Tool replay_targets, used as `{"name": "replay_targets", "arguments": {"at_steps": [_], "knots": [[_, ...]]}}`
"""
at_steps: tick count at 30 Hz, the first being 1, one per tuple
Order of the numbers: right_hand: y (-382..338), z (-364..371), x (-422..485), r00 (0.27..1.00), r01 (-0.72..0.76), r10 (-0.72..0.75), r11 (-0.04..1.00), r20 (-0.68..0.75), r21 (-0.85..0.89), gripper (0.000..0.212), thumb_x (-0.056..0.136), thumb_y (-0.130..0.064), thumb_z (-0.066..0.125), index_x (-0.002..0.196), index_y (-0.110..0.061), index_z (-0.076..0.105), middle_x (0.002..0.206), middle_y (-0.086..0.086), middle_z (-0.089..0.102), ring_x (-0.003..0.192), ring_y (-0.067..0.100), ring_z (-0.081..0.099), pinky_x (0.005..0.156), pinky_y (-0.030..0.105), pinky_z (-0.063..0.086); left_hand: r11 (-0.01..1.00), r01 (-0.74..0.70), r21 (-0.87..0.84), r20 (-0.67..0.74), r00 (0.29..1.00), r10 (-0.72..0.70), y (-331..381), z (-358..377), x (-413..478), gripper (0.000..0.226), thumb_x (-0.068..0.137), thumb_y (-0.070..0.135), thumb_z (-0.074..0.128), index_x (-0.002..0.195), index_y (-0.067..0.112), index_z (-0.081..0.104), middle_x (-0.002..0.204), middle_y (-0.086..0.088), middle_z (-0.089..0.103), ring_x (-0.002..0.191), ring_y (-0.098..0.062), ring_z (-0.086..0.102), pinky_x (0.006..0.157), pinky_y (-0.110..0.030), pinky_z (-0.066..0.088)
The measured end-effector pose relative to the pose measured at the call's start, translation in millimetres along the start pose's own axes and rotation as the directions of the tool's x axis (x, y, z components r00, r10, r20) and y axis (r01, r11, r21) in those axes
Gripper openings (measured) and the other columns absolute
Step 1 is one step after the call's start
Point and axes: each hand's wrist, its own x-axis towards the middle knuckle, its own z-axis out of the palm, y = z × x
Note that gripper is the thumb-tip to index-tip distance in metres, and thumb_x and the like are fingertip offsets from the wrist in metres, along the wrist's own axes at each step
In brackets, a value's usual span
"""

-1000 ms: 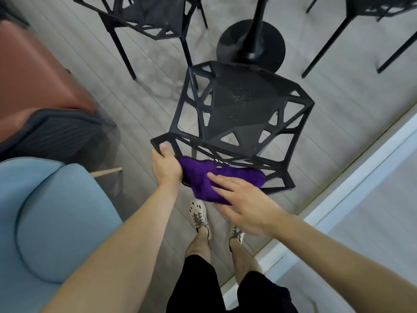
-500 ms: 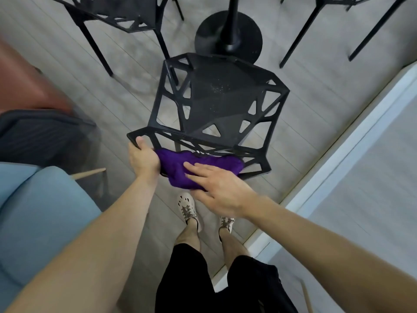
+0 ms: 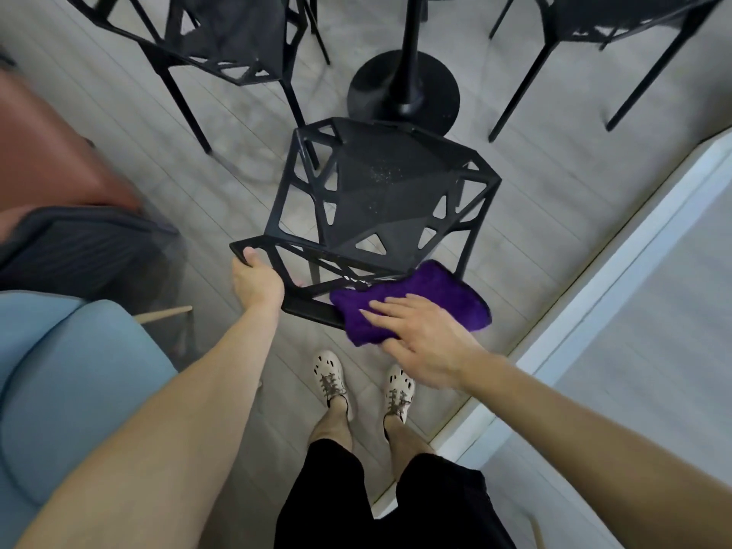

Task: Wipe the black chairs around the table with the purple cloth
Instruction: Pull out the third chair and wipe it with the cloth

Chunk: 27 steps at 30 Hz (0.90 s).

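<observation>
A black cut-out chair (image 3: 376,196) stands right in front of me, its backrest top nearest my body. My left hand (image 3: 255,281) grips the left end of the backrest's top rail, thumb over the edge. The purple cloth (image 3: 416,303) lies over the right part of that rail. My right hand (image 3: 426,336) presses flat on the cloth with straight, spread fingers. Two more black chairs stand beyond: one at the upper left (image 3: 222,37), one at the upper right (image 3: 618,21).
The table's black pedestal base (image 3: 404,89) stands just past the chair. A blue armchair (image 3: 67,390) is at my left, with a dark grey chair (image 3: 79,247) and a reddish seat (image 3: 43,152) behind it. A white ledge (image 3: 618,295) runs along the right. My feet are below the chair.
My right hand has slid the purple cloth rightward along the backrest rail, from beside my left hand to the rail's right end. My left hand keeps its grip.
</observation>
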Motion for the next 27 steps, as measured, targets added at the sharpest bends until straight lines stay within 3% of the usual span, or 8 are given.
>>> {"name": "replay_targets", "arguments": {"at_steps": [6, 11, 14, 16, 19, 22, 25, 27], "knots": [[-25, 4, 21, 0.995, 0.085, -0.092, 0.981, 0.028, 0.172, 0.065, 0.1, -0.046, 0.033, 0.162, -0.031, 0.045, 0.172, -0.011, 0.033, 0.16, 0.006, 0.025, 0.134, 0.034, 0.012, 1.0, 0.024, -0.002, -0.001, 1.0, -0.024, -3, -3, 10, 0.058, 0.105, 0.06, 0.029, 0.139, 0.023, 0.058, 0.131, -0.01, 0.07, 0.122, -0.034, 0.067, 0.112, -0.056, 0.05], [39, -15, -5, 0.992, -0.116, 0.125, 0.96, -0.022, 0.254, 0.042, 0.106, -0.024, 0.056, 0.146, -0.03, 0.067, 0.155, -0.018, 0.055, 0.143, -0.009, 0.038, 0.127, 0.024, 0.029, 0.998, 0.056, -0.039, 0.032, 0.998, -0.055, 15, -9, -12, 0.045, 0.112, 0.052, 0.034, 0.139, 0.026, 0.058, 0.129, -0.003, 0.068, 0.119, -0.03, 0.068, 0.111, -0.054, 0.051], [31, -13, 18, 0.966, -0.229, 0.256, 0.92, -0.044, 0.318, 0.03, 0.104, -0.032, 0.053, 0.114, -0.022, 0.08, 0.13, -0.022, 0.071, 0.121, -0.001, 0.061, 0.106, 0.027, 0.046, 0.998, 0.048, -0.051, 0.058, 0.997, -0.045, 27, -16, -10, 0.043, 0.114, 0.046, 0.035, 0.143, 0.024, 0.057, 0.131, -0.001, 0.066, 0.122, -0.028, 0.066, 0.113, -0.051, 0.05], [17, -14, 39, 0.959, -0.253, 0.282, 0.893, -0.025, 0.373, 0.03, 0.103, -0.035, 0.052, 0.093, -0.016, 0.073, 0.097, -0.008, 0.077, 0.091, 0.008, 0.065, 0.09, 0.038, 0.051, 0.998, 0.035, -0.048, 0.086, 0.996, -0.031, 38, -26, 7, 0.044, 0.113, 0.047, 0.035, 0.143, 0.024, 0.057, 0.131, -0.001, 0.066, 0.123, -0.029, 0.065, 0.114, -0.052, 0.048], [-4, -26, 70, 0.966, -0.249, 0.252, 0.854, 0.056, 0.456, 0.028, 0.104, -0.035, 0.054, 0.092, -0.02, 0.073, 0.089, -0.005, 0.073, 0.087, 0.012, 0.063, 0.089, 0.04, 0.052, 1.0, 0.017, -0.005, 0.1, 0.995, -0.017, 53, -36, 59, 0.05, 0.11, 0.057, 0.034, 0.14, 0.026, 0.06, 0.129, -0.006, 0.071, 0.12, -0.032, 0.067, 0.112, -0.054, 0.05], [-16, -39, 103, 0.954, -0.299, 0.249, 0.747, 0.167, 0.594, 0.029, 0.104, -0.041, 0.05, 0.108, -0.036, 0.078, 0.1, -0.017, 0.078, 0.096, 0.003, 0.068, 0.092, 0.028, 0.051, 0.998, 0.052, -0.027, 0.134, 0.99, -0.048, 68, -46, 98, 0.048, 0.093, 0.081, 0.038, 0.116, 0.047, 0.063, 0.112, -0.005, 0.078, 0.098, -0.036, 0.077, 0.096, -0.057, 0.06], [-16, -63, 133, 0.929, -0.352, 0.323, 0.633, 0.178, 0.689, 0.032, 0.108, -0.034, 0.047, 0.093, -0.037, 0.076, 0.086, -0.016, 0.078, 0.079, 0.001, 0.067, 0.082, 0.029, 0.046, 0.984, 0.133, -0.12, 0.21, 0.972, -0.106, 99, -64, 84, 0.039, 0.109, 0.058, 0.044, 0.126, 0.027, 0.061, 0.101, -0.011, 0.074, 0.06, -0.019, 0.077, 0.055, -0.029, 0.061], [-10, -80, 148, 0.916, -0.36, 0.364, 0.559, 0.169, 0.747, 0.028, 0.109, -0.034, 0.051, 0.098, -0.031, 0.077, 0.088, -0.014, 0.08, 0.079, 0.002, 0.072, 0.083, 0.028, 0.048, 0.978, 0.148, -0.15, 0.226, 0.968, -0.112, 104, -66, 75, 0.041, 0.114, 0.047, 0.041, 0.134, 0.015, 0.058, 0.103, -0.014, 0.072, 0.05, -0.011, 0.071, 0.044, -0.02, 0.052]]}}
